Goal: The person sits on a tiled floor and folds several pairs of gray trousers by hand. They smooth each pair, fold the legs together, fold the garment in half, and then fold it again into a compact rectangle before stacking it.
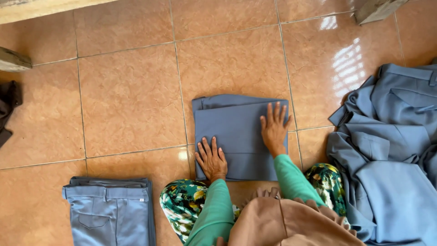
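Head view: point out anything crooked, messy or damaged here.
Nothing damaged. Both hands, left hand and right hand, press flat on the folded blue-grey garment. Only the heap of unfolded blue-grey garments at right looks rumpled; the folded trousers lie neat.

A single head-worn camera looks almost straight down from above the kneeling person, fairly near. The tiled floor (132, 95) fills the frame; the person's knees and sleeves enter at the bottom centre. No second view shares the scene.

Things I am not seeing whole

The picture's edge is cutting off the folded trousers (111, 212), the grey pile (391, 150) and a dark cloth (7, 109).
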